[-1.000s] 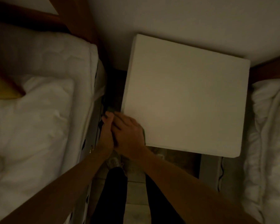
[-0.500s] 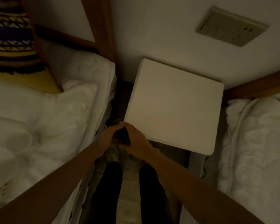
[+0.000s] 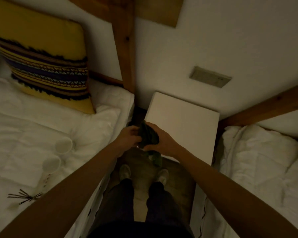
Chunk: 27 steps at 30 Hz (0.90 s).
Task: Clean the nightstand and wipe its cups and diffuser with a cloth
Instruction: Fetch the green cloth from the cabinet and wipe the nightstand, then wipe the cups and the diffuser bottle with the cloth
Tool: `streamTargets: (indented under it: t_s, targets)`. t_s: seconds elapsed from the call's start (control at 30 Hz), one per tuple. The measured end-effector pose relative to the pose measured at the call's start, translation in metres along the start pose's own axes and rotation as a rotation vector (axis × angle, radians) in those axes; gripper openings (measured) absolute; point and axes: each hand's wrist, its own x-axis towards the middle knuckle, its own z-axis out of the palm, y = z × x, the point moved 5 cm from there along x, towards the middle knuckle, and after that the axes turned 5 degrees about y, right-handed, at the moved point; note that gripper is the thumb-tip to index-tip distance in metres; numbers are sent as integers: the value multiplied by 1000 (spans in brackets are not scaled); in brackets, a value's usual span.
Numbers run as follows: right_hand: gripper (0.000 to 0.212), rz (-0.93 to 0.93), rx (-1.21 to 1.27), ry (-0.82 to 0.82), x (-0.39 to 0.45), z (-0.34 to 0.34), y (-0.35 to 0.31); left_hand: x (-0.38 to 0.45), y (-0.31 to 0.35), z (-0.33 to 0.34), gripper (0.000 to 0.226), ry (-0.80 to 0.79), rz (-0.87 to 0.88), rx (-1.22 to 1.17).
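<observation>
Our fingers are curled on a crumpled dark green cloth (image 3: 147, 135), held between both hands above the near left corner of the square white nightstand (image 3: 184, 127). Our left hand (image 3: 128, 138) grips the cloth's left side, thumb and fingers closed over the fabric, and our right hand (image 3: 163, 140) wraps its right side from behind, fingers bent round it. A loose tail of the cloth hangs below our hands toward the wooden floor (image 3: 141, 170).

On the white quilted bed (image 3: 33, 127) to our left lie two white cups (image 3: 64, 144) on their sides, one just beyond the other, well apart from the nightstand. Near them, closer to us, lies a pale upright-shaped thing with dark reeds (image 3: 23, 196) splayed beside it, likely the diffuser; the dim light keeps us from telling more. A yellow cushion with striped woven bands (image 3: 46, 66) leans against the wooden headboard.
</observation>
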Motion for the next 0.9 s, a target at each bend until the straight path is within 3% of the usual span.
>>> streamTargets:
  t_s: [0.17, 0.3, 0.43, 0.63, 0.77, 0.9]
  targets:
    - [76, -29, 182, 79, -15, -59, -47, -19, 53, -6, 31, 50, 138, -10]
    - [74, 54, 408, 128, -24, -100, -75, -30, 103, -9, 26, 24, 227, -62]
    - [61, 104, 554, 63, -27, -127, -100, -38, 157, -14, 27, 31, 350, -133]
    - [36, 43, 513, -59, -28, -156, -151, -63, 238, -29, 26, -55, 578, -109]
    - [25, 2, 514, 84, -24, -172, -185, -75, 281, -36, 33, -141, 683, -206]
    - [33, -38, 615, 187, -15, -185, -209, -69, 292, -41, 47, -104, 593, -429]
